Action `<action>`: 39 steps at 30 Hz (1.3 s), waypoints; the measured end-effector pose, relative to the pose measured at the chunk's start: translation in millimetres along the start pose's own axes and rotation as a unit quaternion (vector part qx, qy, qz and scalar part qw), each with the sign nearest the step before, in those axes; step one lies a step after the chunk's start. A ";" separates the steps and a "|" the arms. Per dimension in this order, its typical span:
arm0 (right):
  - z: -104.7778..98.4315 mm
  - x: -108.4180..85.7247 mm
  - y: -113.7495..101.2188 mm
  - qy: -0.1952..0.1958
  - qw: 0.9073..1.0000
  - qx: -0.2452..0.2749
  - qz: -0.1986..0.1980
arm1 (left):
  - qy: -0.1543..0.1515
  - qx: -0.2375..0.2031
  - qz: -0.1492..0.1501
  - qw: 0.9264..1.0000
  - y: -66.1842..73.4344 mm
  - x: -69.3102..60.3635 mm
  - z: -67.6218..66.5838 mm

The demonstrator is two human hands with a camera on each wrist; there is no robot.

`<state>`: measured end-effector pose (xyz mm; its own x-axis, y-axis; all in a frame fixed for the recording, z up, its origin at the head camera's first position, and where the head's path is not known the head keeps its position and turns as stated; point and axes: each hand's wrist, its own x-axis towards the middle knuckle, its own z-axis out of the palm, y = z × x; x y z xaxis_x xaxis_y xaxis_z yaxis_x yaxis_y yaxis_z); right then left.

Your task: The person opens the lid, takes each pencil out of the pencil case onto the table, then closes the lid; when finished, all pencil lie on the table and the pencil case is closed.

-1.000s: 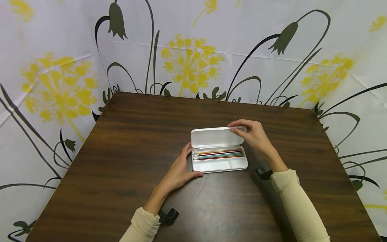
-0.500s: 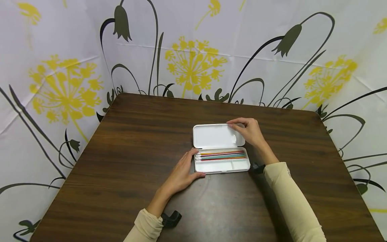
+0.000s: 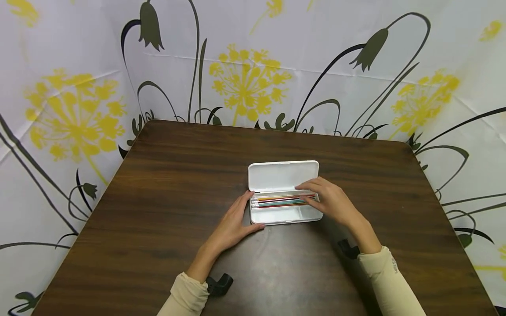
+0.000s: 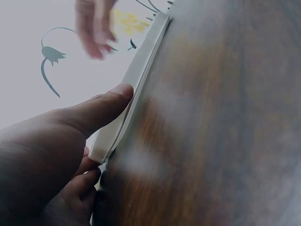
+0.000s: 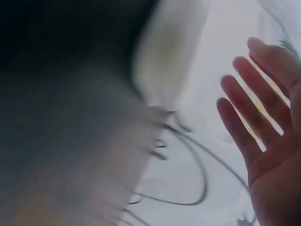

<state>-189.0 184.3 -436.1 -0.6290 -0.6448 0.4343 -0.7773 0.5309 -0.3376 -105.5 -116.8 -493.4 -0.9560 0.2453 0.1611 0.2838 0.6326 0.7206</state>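
A white pencil case [image 3: 276,216] lies on the table with its lid [image 3: 272,176] tipped back. Several coloured pencils [image 3: 276,202] lie side by side in its rear compartment; a divider splits the front part. My left hand [image 3: 231,226] grips the case's left end, thumb along the front edge and fingers around the back corner. In the left wrist view that thumb presses the side of the case [image 4: 141,70]. Above the right part of the pencils hovers my right hand [image 3: 336,202], its fingers extended and spread in the right wrist view. Whether its fingertips touch the pencils I cannot tell.
The dark wooden table [image 3: 186,175] extends around the case on every side. Behind it hangs a white cloth [image 3: 324,39] with a yellow and grey flower print. A black wrist device [image 3: 220,284] sits at each cuff.
My right hand has let go of the lid and come down toward the pencils. The lid has swung further back. My left hand keeps its hold on the case.
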 end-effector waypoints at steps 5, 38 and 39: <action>13.1 -12.4 8.0 -0.073 0.997 0.009 0.009 | -0.015 0.006 -0.018 1.000 -2.8 -3.8 0.4; 9.4 8.8 12.0 -0.142 0.988 -0.009 0.063 | 0.000 0.004 -0.007 1.000 0.1 -1.6 -3.5; 9.2 9.5 12.0 -0.140 0.988 -0.010 0.062 | 0.001 0.005 -0.005 1.000 -0.1 -1.0 -4.2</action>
<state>-204.4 179.5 -443.6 -0.7002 -0.6998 0.1414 -0.6957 0.6243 -0.3552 -104.9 -120.1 -490.8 -0.9587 0.2379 0.1556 0.2755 0.6427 0.7149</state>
